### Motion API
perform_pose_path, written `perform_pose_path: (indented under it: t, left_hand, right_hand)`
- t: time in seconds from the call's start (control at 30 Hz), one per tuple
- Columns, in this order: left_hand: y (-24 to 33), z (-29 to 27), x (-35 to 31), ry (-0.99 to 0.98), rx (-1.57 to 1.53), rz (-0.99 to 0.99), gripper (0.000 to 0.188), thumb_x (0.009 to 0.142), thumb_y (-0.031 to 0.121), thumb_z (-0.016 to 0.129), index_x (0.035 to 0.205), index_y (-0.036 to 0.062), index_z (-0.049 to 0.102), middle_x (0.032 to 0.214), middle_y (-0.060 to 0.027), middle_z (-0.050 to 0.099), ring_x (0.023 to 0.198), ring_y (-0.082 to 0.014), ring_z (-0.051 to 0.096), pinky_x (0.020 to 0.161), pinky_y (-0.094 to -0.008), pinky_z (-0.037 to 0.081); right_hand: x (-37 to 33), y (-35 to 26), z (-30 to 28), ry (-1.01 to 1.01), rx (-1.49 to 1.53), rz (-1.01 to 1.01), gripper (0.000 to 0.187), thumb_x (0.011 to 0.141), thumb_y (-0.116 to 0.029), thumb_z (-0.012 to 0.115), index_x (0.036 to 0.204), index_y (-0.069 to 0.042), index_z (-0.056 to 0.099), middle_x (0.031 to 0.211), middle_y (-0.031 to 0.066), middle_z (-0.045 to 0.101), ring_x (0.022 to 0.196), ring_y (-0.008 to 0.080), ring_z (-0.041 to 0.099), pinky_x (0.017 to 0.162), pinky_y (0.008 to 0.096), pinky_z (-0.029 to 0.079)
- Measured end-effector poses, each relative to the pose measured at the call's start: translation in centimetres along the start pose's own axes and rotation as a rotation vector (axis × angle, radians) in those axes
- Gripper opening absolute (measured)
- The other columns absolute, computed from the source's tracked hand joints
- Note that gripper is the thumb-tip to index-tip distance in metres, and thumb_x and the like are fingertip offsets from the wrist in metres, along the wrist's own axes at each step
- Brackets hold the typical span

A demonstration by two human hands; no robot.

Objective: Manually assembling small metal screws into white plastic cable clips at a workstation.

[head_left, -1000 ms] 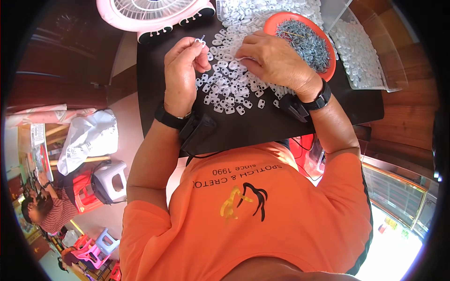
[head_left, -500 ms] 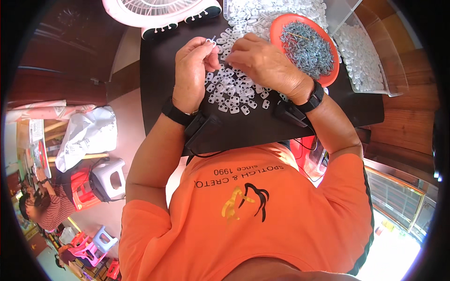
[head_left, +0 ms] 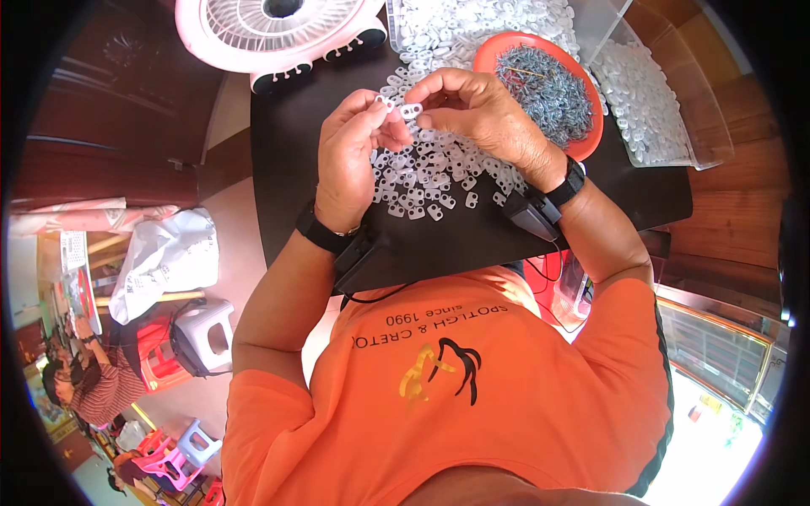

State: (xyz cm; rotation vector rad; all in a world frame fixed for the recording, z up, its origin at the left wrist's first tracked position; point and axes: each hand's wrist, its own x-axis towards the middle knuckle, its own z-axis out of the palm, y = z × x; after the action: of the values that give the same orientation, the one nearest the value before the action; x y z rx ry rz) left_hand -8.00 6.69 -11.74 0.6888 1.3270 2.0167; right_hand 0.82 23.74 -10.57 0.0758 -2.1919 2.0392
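Note:
Between the thumb and fingertips of my left hand [head_left: 348, 148] is a small white plastic piece with holes [head_left: 384, 101]. A second white plastic piece, oval with two holes [head_left: 412, 110], is pinched in my right hand [head_left: 485, 114]. The two pieces are held close together; whether they touch I cannot tell. Beneath both hands lies a loose heap of similar white two-holed pieces [head_left: 413, 181] on the dark table [head_left: 447, 244]. Right of my right hand stands an orange-red bowl [head_left: 597, 126] filled with small metal pins [head_left: 544, 93], a thin yellowish stick among them.
A clear bin of white parts [head_left: 485, 25] stands at the far edge, another clear bin [head_left: 650, 110] at the right. A pink fan [head_left: 283, 38] is at the far left. Stools [head_left: 202, 329], a white bag [head_left: 169, 261] and other people [head_left: 101, 388] are off to the left.
My right hand has come up from the heap with a white piece and met my left hand. The left hand sits slightly lower in the view. The pin seen at its piece no longer shows clearly.

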Motion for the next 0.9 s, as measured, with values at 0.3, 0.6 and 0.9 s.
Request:
perform_pose_path:
  t: [0.3, 0.6, 0.9]
  left_hand:
    - [-0.05, -0.02, -0.10, -0.046, 0.070, -0.028, 0.022, 0.093, 0.021, 0.044, 0.088, 0.0017, 0.054, 0.077, -0.0077, 0.059, 0.071, -0.0171, 0.058, 0.069, -0.0275, 0.043]
    - [-0.10, 0.20, -0.11, -0.073, 0.032, -0.020, 0.022, 0.091, 0.019, 0.048, 0.084, 0.0008, 0.057, 0.076, -0.0063, 0.060, 0.068, -0.0136, 0.058, 0.065, -0.0255, 0.045]
    - [0.05, 0.29, -0.28, -0.106, -0.008, 0.059, 0.022, 0.091, 0.017, 0.046, 0.085, -0.0010, 0.057, 0.074, -0.0076, 0.060, 0.067, -0.0144, 0.057, 0.066, -0.0262, 0.044]
  right_hand:
    - [0.01, -0.07, -0.12, -0.007, 0.054, -0.015, 0.020, 0.083, 0.002, 0.063, 0.103, 0.000, 0.065, 0.095, 0.0035, 0.066, 0.090, 0.0102, 0.061, 0.084, 0.0251, 0.049]
    - [-0.06, -0.33, -0.12, -0.029, 0.118, 0.018, 0.021, 0.085, 0.001, 0.061, 0.106, 0.000, 0.064, 0.097, 0.0044, 0.066, 0.093, 0.0106, 0.060, 0.087, 0.0252, 0.047]
    - [0.00, -0.04, -0.71, -0.094, 0.131, -0.038, 0.016, 0.085, 0.001, 0.062, 0.101, -0.001, 0.064, 0.095, 0.0031, 0.065, 0.092, 0.0105, 0.060, 0.086, 0.0255, 0.047]
